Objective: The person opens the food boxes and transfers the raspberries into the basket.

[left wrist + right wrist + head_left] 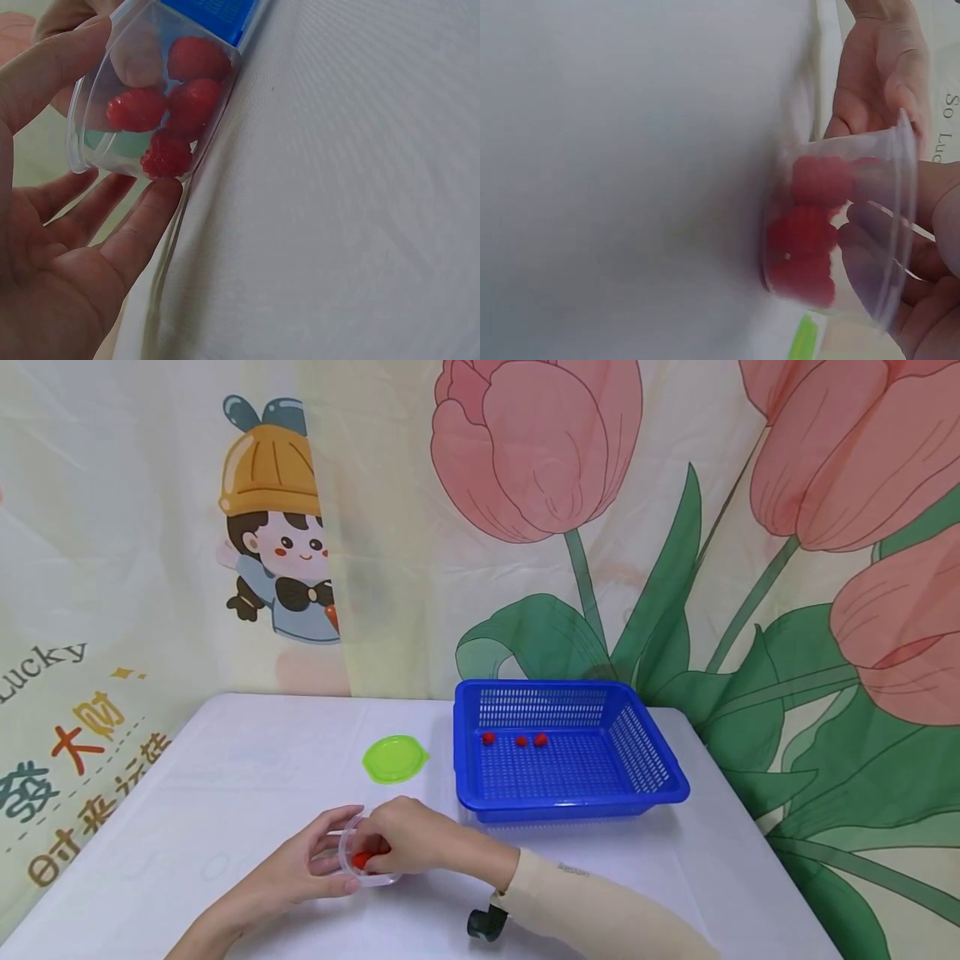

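Note:
A clear plastic tub stands on the table with several red raspberries inside, seen through its wall. My left hand holds the tub from the left, thumb on the near side and fingers on the far side. My right hand reaches in through the tub's mouth, its fingers curled down among the fruit. In the left wrist view those fingers pinch a raspberry above the others; the tub wall blurs their exact contact. The right wrist view shows my right fingers inside the tub, close to raspberries.
A blue plastic basket stands at the back right, with 3 raspberries on its floor. A green lid lies left of it, behind the tub. The white-covered table meets a printed curtain at the back.

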{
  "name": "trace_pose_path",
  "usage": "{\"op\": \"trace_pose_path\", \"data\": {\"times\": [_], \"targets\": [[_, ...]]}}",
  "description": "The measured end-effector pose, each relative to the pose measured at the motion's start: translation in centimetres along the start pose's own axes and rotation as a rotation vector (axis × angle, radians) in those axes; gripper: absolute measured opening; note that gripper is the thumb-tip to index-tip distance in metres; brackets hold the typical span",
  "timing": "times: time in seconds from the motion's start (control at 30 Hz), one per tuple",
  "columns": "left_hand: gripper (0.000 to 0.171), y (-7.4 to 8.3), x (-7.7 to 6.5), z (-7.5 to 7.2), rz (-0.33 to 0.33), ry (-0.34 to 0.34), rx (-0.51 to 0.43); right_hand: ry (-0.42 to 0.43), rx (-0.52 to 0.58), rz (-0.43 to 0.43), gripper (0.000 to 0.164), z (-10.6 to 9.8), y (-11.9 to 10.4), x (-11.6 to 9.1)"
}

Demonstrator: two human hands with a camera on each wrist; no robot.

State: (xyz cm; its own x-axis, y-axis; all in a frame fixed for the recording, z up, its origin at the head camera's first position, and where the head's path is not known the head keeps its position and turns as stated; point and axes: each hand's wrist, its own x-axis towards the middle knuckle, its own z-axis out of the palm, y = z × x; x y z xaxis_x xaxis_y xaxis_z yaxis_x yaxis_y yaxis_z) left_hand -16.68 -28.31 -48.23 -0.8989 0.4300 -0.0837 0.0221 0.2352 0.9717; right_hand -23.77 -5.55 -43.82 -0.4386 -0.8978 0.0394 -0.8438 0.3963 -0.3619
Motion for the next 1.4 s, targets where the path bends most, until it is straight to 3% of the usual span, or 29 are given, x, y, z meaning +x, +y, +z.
{"op": "trace_pose_path", "data": {"times": [0.5,0.73,1.2,1.4], "targets": [[0.087,0.2,0.1,0.2,-0.077,0.029,0.038,0.058,0.05,0.022,0.013,-6.5,1.6,-3.7],[0.085,0.2,0.1,0.3,-0.069,0.032,0.045,0.117,0.117,0.083,0.016,-10.4,3.4,-5.7],[0.085,0.0,0.2,0.0,-0.02,0.018,0.033,0.168,0.098,0.187,0.017,-16.7,10.0,-9.7],[0.086,0.0,0.0,0.1,0.003,0.013,0.024,0.173,0.066,0.238,0.016,-18.1,13.4,-10.7]]}}
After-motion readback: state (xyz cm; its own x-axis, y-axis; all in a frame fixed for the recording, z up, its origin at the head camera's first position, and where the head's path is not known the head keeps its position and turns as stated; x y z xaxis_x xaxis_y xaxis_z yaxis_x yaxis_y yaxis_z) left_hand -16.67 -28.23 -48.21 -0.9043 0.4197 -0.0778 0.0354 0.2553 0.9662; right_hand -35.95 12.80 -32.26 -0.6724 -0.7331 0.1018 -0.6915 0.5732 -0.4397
